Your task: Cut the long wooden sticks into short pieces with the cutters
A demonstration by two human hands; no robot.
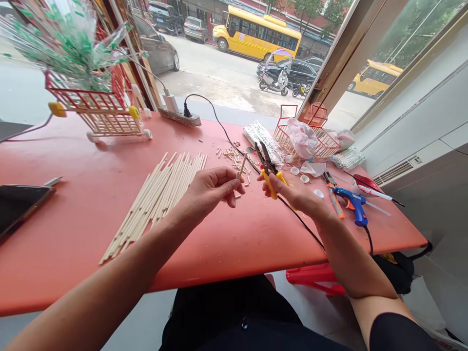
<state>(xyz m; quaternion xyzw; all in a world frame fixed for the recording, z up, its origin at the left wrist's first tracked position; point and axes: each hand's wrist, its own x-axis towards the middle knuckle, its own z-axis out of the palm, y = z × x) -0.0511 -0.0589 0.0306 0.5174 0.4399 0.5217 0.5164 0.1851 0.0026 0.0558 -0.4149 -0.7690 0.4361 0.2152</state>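
Between the thumb and fingers of my left hand [219, 186] a short wooden stick [242, 165] points up. My right hand [288, 190] is wrapped round the yellow handles of dark-jawed pliers [268, 168], whose jaws point up and away, slightly apart. The stick and the jaws do not touch. Left of my hands, a bundle of long wooden sticks [153, 204] lies on the pink table [226, 248], partly behind my left forearm. Small cut stick pieces [232, 156] are scattered just beyond my hands.
A stick-built cart [95, 117] stands at the back left near a power strip [179, 116]. A black phone [22, 204] lies far left. At the right are a blue glue gun [353, 202], orange-handled pliers [335, 201], white caps and another stick frame [325, 144]. A black cable crosses the table.
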